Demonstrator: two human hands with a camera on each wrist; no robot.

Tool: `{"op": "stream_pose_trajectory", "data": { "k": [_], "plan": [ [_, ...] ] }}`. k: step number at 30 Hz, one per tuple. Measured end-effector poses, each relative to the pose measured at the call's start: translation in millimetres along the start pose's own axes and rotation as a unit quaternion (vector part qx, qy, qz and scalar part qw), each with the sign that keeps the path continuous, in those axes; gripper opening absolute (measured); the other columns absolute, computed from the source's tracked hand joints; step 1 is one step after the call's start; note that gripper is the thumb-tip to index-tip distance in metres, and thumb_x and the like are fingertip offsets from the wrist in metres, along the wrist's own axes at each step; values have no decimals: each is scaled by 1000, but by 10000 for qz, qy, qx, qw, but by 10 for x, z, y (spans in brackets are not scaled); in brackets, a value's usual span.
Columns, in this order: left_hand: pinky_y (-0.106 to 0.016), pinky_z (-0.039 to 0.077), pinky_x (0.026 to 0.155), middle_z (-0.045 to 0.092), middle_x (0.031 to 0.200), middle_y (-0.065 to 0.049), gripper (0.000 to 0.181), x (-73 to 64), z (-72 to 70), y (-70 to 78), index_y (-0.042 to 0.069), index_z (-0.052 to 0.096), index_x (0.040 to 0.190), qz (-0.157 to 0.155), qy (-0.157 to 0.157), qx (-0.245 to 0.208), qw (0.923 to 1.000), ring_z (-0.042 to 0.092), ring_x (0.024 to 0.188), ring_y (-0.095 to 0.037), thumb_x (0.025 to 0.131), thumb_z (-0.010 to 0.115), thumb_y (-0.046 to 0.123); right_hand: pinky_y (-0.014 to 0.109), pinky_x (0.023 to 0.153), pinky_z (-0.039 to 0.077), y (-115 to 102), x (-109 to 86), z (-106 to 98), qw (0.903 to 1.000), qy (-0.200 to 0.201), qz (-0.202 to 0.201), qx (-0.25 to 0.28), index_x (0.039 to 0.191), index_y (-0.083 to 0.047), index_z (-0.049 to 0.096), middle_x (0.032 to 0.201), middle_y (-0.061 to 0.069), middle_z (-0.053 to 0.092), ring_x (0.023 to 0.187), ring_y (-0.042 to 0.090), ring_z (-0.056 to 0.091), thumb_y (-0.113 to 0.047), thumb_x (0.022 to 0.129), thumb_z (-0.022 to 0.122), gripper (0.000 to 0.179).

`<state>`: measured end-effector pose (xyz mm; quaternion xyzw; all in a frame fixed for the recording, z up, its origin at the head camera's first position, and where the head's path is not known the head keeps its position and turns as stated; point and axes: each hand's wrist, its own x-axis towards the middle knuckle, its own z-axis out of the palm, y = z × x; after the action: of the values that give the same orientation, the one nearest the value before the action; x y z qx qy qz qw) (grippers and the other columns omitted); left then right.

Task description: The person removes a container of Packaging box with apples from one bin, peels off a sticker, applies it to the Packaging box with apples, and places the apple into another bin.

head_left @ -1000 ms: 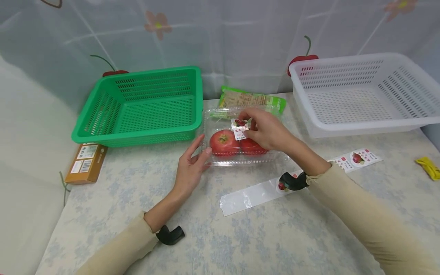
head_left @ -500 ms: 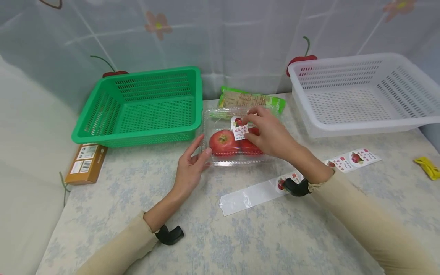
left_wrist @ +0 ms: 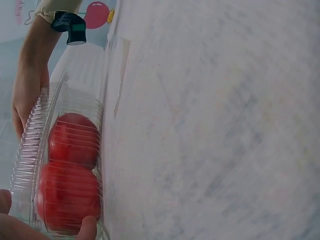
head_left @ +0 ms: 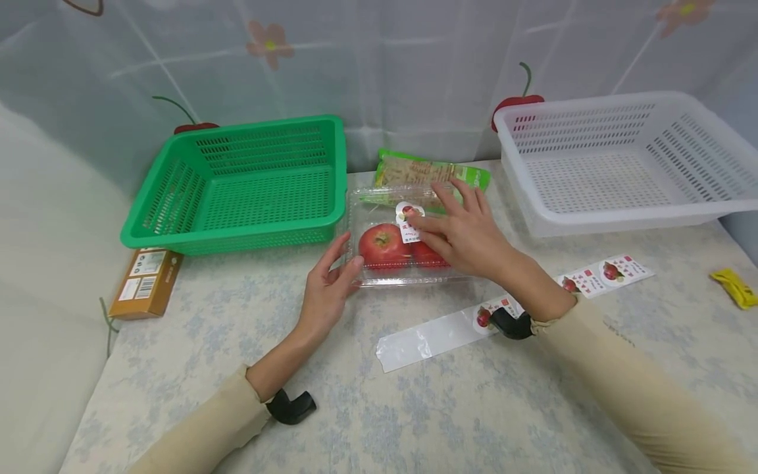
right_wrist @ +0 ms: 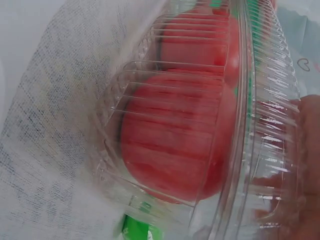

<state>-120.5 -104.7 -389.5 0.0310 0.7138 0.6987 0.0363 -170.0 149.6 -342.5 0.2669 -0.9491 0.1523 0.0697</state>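
Observation:
A clear plastic fruit box (head_left: 379, 282) with a lid holds two red apples (head_left: 383, 246) side by side. On top of the lid lies a small white sticker (head_left: 409, 230) with a fruit picture and red lettering. My right hand (head_left: 474, 237) lies over the lid's right half, fingers spread, the index fingertip pressing on the sticker. At the box's left front corner my left hand (head_left: 327, 283) rests with thumb and fingers straight against the side. The left wrist view shows its fingertips (left_wrist: 87, 227) at the ribbed wall of the box.
Behind the box lies a green-edged food packet (head_left: 426, 170). A green basket (head_left: 237, 234) stands back left, with a brown carton (head_left: 147, 283) in front; a white basket (head_left: 628, 220) stands back right. A strip of stickers (head_left: 438, 336) passes under the right forearm. A yellow wrapper (head_left: 734, 288) lies far right.
The right hand has let go of the sticker's edge and spread its fingers; its index finger now presses the sticker flat on the lid. The left hand has stayed at the corner.

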Motion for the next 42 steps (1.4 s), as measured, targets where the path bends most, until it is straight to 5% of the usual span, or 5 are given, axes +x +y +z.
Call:
{"op": "stream_pose_trajectory", "data": {
  "k": [8, 15, 26, 34, 42],
  "plan": [
    [-47, 53, 91, 39, 150, -16, 57, -6, -23, 7, 12, 39, 152, -63, -70, 56, 9999, 55, 123, -30, 100, 61, 14, 67, 112, -3, -45, 61, -41, 9917, -1095, 559, -389, 151, -34, 40, 163, 17, 2, 147, 40, -10, -44, 104, 40, 48],
    [-45, 53, 91, 37, 151, -14, 58, 0, -42, -16, 14, 37, 152, -124, -240, 111, 9996, 54, 124, -30, 100, 61, 17, 74, 107, 0, -54, 84, -45, 9928, -1052, -4, -572, 148, -35, 46, 163, 16, 9, 147, 41, -5, -37, 103, 48, 45],
    [-46, 52, 92, 39, 150, -15, 57, 4, -60, -2, 15, 37, 153, -204, -164, 39, 9997, 54, 123, -29, 100, 60, 16, 69, 108, -11, -104, 215, 8, 9852, -1458, 640, -628, 154, -43, 28, 165, 11, -6, 147, 36, -18, -55, 102, 34, 53],
    [-46, 52, 93, 39, 151, -14, 58, 21, -41, 5, 14, 37, 153, -289, -159, -30, 9995, 53, 124, -29, 100, 61, 16, 69, 109, -8, -90, 214, 51, 9857, -1176, 1008, -656, 154, -39, 32, 165, 12, -4, 147, 38, -13, -60, 100, 31, 57],
    [-46, 51, 95, 38, 151, -13, 59, 24, -30, 4, 17, 37, 153, -390, -146, -48, 9991, 51, 127, -30, 100, 61, 15, 69, 109, 15, -18, 142, 93, 9964, 400, 691, 298, 130, -16, 67, 156, 18, 32, 140, 45, 26, -40, 96, 56, 43]
  ]
}}
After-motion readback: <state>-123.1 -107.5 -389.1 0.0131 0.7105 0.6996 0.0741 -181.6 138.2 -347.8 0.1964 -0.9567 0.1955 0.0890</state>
